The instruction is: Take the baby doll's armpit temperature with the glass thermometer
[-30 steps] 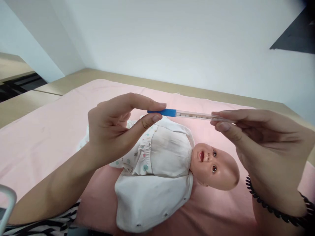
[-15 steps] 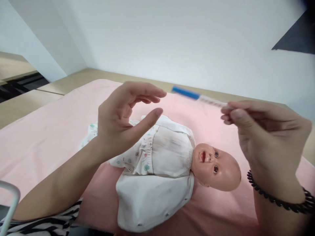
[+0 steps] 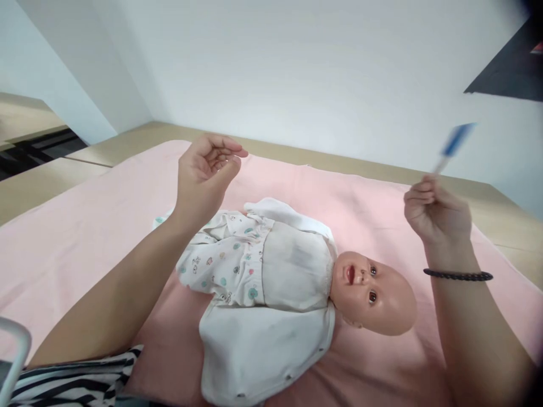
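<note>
In the head view, my right hand (image 3: 436,212) is raised at the right and pinches a slim thermometer (image 3: 457,140) by its pale end. Its blue end points up and to the right, blurred by motion. My left hand (image 3: 210,169) hovers over the doll's legs, fingers loosely curled and thumb a little apart, with nothing visible in it. Between my arms a baby doll (image 3: 373,294) lies on its back, head to the right. It wears a white top (image 3: 297,263) and patterned trousers (image 3: 229,260). A white garment (image 3: 263,350) with snaps lies spread open around it.
A pink sheet (image 3: 85,226) covers most of the wooden table (image 3: 131,138). The white wall (image 3: 297,73) rises behind it. At the lower left edge a white curved bar (image 3: 21,345) shows, and a dark panel (image 3: 513,73) hangs at upper right.
My right hand has moved away from me with the thermometer, which has swung from pointing left to pointing up and right. My left hand has drawn back slightly left, its fingers closer together.
</note>
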A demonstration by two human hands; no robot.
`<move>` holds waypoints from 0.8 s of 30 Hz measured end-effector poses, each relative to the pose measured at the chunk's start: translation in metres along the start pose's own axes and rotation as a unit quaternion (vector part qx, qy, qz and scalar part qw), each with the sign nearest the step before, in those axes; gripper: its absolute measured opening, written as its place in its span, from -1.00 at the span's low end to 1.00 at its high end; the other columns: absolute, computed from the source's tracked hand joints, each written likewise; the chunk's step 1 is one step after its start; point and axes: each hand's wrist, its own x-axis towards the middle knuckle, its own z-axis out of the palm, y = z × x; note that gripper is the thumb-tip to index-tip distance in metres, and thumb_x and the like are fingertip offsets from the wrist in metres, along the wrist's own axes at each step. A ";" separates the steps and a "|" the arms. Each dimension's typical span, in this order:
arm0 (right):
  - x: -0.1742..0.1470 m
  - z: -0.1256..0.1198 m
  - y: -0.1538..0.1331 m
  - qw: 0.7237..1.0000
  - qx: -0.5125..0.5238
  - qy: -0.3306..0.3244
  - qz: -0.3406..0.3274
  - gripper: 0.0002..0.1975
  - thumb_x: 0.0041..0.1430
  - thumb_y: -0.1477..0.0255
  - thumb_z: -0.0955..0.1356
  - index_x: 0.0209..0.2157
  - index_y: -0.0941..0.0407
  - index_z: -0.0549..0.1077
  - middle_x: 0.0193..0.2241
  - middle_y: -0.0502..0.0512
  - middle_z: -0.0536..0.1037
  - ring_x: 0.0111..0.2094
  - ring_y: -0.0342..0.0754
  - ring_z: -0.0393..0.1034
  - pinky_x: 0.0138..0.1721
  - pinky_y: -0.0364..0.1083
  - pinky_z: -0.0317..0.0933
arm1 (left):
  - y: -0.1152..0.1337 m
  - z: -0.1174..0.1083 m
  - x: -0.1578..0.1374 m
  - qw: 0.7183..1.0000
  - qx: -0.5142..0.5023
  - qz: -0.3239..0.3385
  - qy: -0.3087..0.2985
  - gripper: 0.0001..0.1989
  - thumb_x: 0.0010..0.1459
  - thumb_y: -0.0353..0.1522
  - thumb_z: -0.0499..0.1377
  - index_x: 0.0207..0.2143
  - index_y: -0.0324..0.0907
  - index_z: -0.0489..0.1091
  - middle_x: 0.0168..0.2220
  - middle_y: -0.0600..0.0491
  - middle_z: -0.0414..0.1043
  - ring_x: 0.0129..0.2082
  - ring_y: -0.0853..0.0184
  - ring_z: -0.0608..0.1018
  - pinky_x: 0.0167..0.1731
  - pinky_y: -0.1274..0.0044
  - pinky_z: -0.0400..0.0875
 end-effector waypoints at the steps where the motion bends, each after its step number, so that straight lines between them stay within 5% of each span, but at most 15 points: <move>1: -0.002 -0.002 -0.003 1.000 -0.001 -0.005 -0.016 -0.79 0.29 0.36 0.42 -0.42 0.02 0.67 -0.57 0.02 0.57 -0.59 -0.28 0.44 -0.62 -0.32 0.21 | -0.001 0.000 0.000 1.000 -0.002 -0.002 0.001 -0.88 0.15 -0.33 0.33 -0.24 -0.02 0.47 -0.20 0.06 0.56 -0.09 0.24 0.60 -0.04 0.33 0.51; 5: -0.013 0.006 -0.011 0.994 -0.085 -0.018 0.071 -0.88 0.24 0.44 0.45 -0.31 0.12 0.70 -0.36 0.20 0.69 -0.38 -0.14 0.61 -0.40 -0.26 0.41 | -0.007 0.003 0.001 1.000 -0.009 -0.030 -0.002 -0.88 0.11 -0.43 0.30 -0.27 -0.09 0.48 -0.24 0.03 0.56 -0.16 0.30 0.59 -0.06 0.38 0.49; 10: -0.007 0.018 -0.002 0.992 0.046 0.056 0.099 -0.85 0.17 0.35 0.50 -0.48 0.03 0.67 -0.52 0.04 0.64 -0.54 -0.26 0.52 -0.48 -0.36 0.34 | -0.029 0.003 0.002 0.985 0.106 -0.105 -0.084 -0.88 0.16 -0.34 0.22 -0.23 -0.12 0.46 -0.15 -0.01 0.58 -0.12 0.27 0.58 -0.05 0.39 0.47; 14: 0.000 0.014 0.023 0.986 -0.057 0.022 0.155 -0.85 0.06 0.36 0.56 -0.31 0.11 0.69 -0.30 0.22 0.70 -0.28 -0.05 0.64 -0.20 -0.22 0.49 | -0.059 -0.006 -0.003 0.897 0.273 -0.226 -0.265 -0.66 0.20 -0.11 0.17 -0.09 -0.12 0.44 -0.01 -0.08 0.56 -0.10 0.17 0.59 -0.13 0.39 0.48; 16: -0.002 0.011 0.039 0.988 -0.064 0.048 0.135 -0.75 -0.06 0.33 0.61 -0.32 0.12 0.68 -0.29 0.20 0.70 -0.25 -0.03 0.64 -0.18 -0.19 0.51 | -0.073 -0.010 -0.007 0.841 0.314 -0.273 -0.347 -0.50 0.23 0.02 0.10 0.02 -0.13 0.40 0.06 -0.12 0.54 -0.04 0.09 0.59 -0.11 0.36 0.46; 18: -0.007 0.010 0.054 0.986 -0.068 0.091 0.122 -0.66 -0.21 0.30 0.65 -0.37 0.14 0.65 -0.34 0.15 0.70 -0.29 -0.05 0.63 -0.21 -0.16 0.53 | -0.085 -0.012 -0.011 0.814 0.332 -0.281 -0.384 -0.40 0.26 0.08 0.01 0.10 -0.14 0.37 0.13 -0.16 0.50 0.07 0.04 0.55 -0.01 0.32 0.42; 21: -0.013 0.010 0.068 0.969 -0.137 0.142 0.146 -0.65 -0.29 0.31 0.66 -0.45 0.17 0.61 -0.41 0.16 0.67 -0.35 -0.04 0.60 -0.25 -0.10 0.54 | -0.094 -0.010 -0.015 0.812 0.330 -0.270 -0.399 -0.37 0.30 0.06 -0.05 0.20 -0.15 0.30 0.21 -0.16 0.43 0.17 0.04 0.48 0.12 0.30 0.34; 24: -0.014 0.014 0.075 0.952 -0.229 0.130 0.154 -0.71 -0.15 0.28 0.59 -0.42 0.16 0.60 -0.39 0.21 0.66 -0.32 0.00 0.58 -0.18 -0.02 0.52 | -0.094 -0.004 -0.014 0.828 0.299 -0.282 -0.382 -0.39 0.28 0.00 0.02 0.26 -0.13 0.23 0.17 -0.13 0.45 0.13 0.11 0.50 0.11 0.35 0.36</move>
